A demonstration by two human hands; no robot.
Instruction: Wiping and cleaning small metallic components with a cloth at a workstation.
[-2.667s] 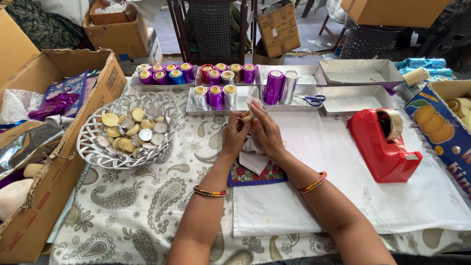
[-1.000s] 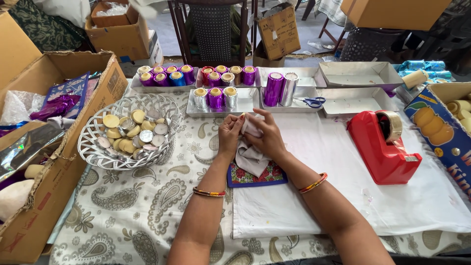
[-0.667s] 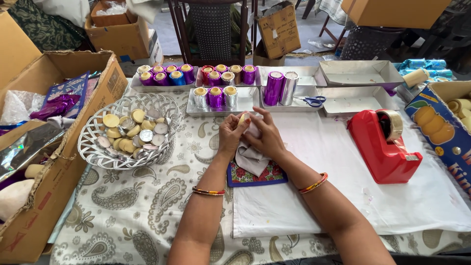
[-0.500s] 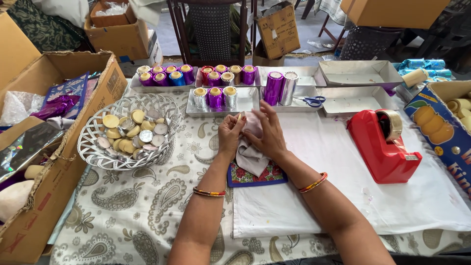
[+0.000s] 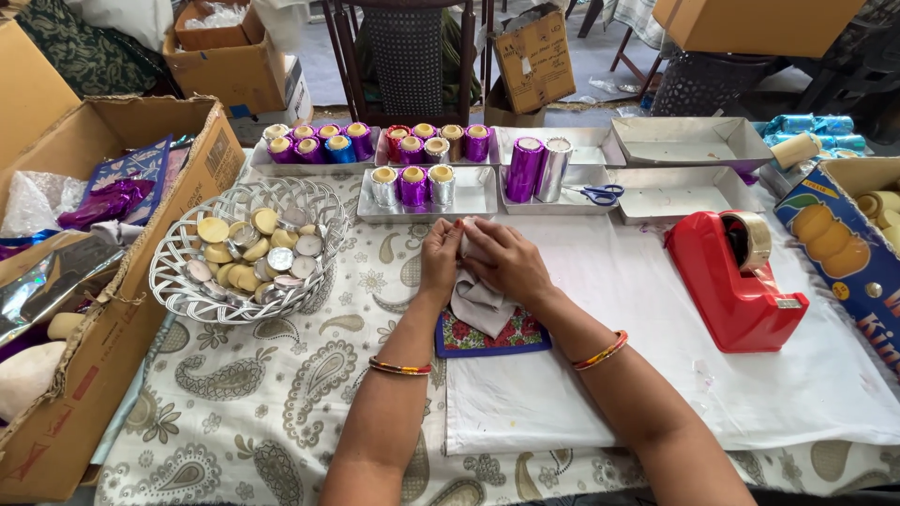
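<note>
both hands meet at the centre of the frame, just below the metal trays. the left hand (image 5: pixel 441 258) and the right hand (image 5: pixel 506 262) are curled inward around a small pale piece (image 5: pixel 466 228) pinched between their fingertips; only a sliver of it shows between the thumbs, so what it is cannot be told. the fingers of both hands are bent close together, nearly closed on it. under the hands a grey cloth (image 5: pixel 478 305) hangs down onto a flowered mat (image 5: pixel 497 335) with a blue border.

above the hands a flat tray (image 5: pixel 469 195) carries three short foil-wrapped cylinders (image 5: pixel 413 185), silver, purple and silver, with yellow tops. further up, two more trays hold rows of similar cylinders in purple, blue, red and silver. right of centre stand two taller foil rolls (image 5: pixel 537 169), one purple and one silver, with blue-handled scissors (image 5: pixel 595 194) beside them.

at the left a white woven basket (image 5: pixel 178 281) is filled with round yellow and silver discs. a brown cardboard box (image 5: pixel 202 150) at the far left holds purple foil and clear wrapping. at the right a red tape dispenser (image 5: pixel 736 281) sits on white paper (image 5: pixel 656 394). a blue carton (image 5: pixel 844 253) with orange rounds printed on its side lies at the right edge. more brown cardboard boxes stand along the top of the frame.
</note>
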